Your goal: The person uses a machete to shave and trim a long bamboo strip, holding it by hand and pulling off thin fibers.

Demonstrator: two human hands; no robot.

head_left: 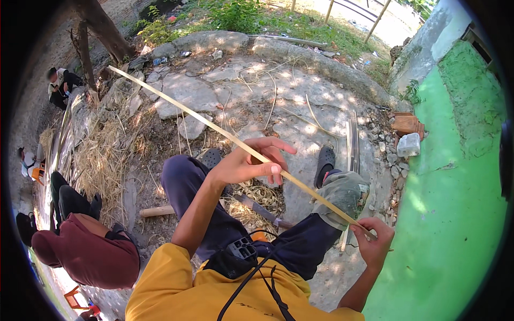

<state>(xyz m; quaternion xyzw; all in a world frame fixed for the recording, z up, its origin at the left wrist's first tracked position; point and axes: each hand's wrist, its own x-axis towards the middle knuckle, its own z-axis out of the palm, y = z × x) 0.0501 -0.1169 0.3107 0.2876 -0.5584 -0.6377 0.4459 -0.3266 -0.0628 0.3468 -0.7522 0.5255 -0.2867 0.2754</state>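
A long, flat, pale bamboo strip [176, 105] slants across my lap from the far left down to the right. My left hand [249, 160] holds it near its middle, between the thumb and loosely bent fingers. At the strip's near right end, my right hand [373, 241] pinches it with thumb and fingertips, just beyond my right knee. A grey-green cloth [345, 198] covers that knee. Below the strip, a long dark blade [257, 208] lies between my legs, close to a heap of curled shavings [262, 190].
A round wooden stick [156, 211] lies left of my leg. Thin strips [352, 144] lie on the stone ground at right, before rubble and a green wall [428, 224]. Dry fibres [107, 166] are piled at left, near a crouching person in maroon [88, 251]. Others sit farther back.
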